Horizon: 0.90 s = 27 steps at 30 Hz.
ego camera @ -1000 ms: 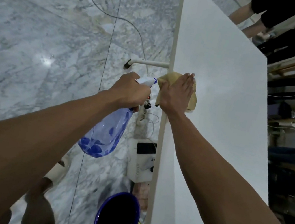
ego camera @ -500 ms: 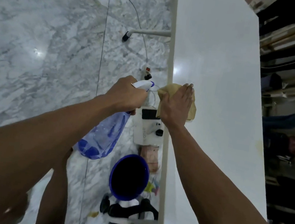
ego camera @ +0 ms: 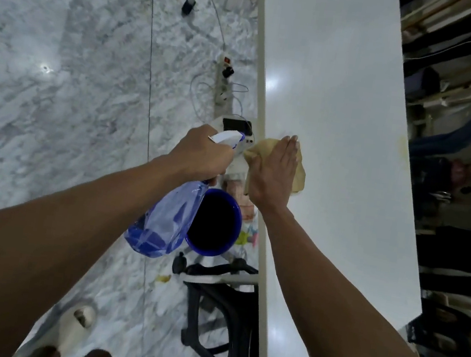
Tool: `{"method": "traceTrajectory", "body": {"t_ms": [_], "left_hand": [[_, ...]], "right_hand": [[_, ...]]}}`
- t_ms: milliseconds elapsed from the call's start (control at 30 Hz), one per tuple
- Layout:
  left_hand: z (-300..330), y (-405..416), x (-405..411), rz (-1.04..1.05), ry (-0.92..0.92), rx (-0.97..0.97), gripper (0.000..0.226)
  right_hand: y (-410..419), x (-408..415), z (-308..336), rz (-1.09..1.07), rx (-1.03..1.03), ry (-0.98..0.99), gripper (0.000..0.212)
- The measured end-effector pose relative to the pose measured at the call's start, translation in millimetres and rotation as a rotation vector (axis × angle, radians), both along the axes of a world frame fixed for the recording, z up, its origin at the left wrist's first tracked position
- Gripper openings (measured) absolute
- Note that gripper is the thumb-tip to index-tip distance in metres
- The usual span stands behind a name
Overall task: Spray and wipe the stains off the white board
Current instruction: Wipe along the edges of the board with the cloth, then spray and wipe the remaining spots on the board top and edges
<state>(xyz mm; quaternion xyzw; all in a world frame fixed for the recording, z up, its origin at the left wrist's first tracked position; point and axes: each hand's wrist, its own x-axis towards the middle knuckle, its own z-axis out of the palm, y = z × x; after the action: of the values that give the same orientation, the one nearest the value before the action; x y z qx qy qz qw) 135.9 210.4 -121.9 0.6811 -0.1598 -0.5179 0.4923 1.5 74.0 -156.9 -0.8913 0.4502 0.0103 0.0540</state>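
The white board point(ego camera: 341, 108) stands upright, seen edge-on from above, its face running down the right half of the view. My right hand point(ego camera: 274, 171) lies flat on a tan cloth point(ego camera: 300, 172), pressing it against the board near its left edge. My left hand point(ego camera: 201, 155) grips the neck of a translucent blue spray bottle point(ego camera: 161, 225) with a white nozzle, held just left of the board's edge, the bottle hanging down. A faint yellowish stain point(ego camera: 403, 144) shows near the board's right edge.
On the marble floor beside the board lie a power strip point(ego camera: 223, 85) with cables, a white device point(ego camera: 237, 127), a blue bucket point(ego camera: 215, 224) and a black stool point(ego camera: 223, 322). Dark shelving point(ego camera: 455, 179) stands behind the board. My sandalled foot point(ego camera: 67, 333) is at the bottom.
The view has shifted along the board toward me: bucket and stool have come into view. My right hand with the cloth has slid along the board's left edge; the left keeps holding the bottle.
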Motion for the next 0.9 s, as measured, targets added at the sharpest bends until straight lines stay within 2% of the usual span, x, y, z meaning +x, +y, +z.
{"method": "traceTrajectory", "body": {"t_ms": [67,167,333,500,700,900], "left_hand": [[3.2,16.7,-24.7,0.003,0.001,-0.005,0.037],[4.1,41.8,-62.2,0.006,-0.008,-0.009,0.056],[8.1,77.6,-142.2,-0.021,-0.034,0.046,0.027],[12.4,102.5,-202.5,-0.047,0.031,0.076,0.028],[17.8,117.3,-247.1,-0.053,0.017,0.086,0.029],[21.6,135.7,-273.8,-0.02,-0.047,0.081,0.029]], "right_hand": [[15.3,-25.5,0.8,-0.022,-0.003,-0.003,0.072],[44.2,-68.7,-2.9,-0.029,-0.031,-0.009,0.072],[81.9,-140.4,-3.1,-0.01,-0.031,0.01,0.072],[114.6,-198.9,-2.0,-0.015,-0.045,0.024,0.073],[131.3,-219.7,3.9,-0.043,0.005,0.014,0.069],[157.8,-257.7,-0.7,-0.02,-0.051,0.019,0.068]]}}
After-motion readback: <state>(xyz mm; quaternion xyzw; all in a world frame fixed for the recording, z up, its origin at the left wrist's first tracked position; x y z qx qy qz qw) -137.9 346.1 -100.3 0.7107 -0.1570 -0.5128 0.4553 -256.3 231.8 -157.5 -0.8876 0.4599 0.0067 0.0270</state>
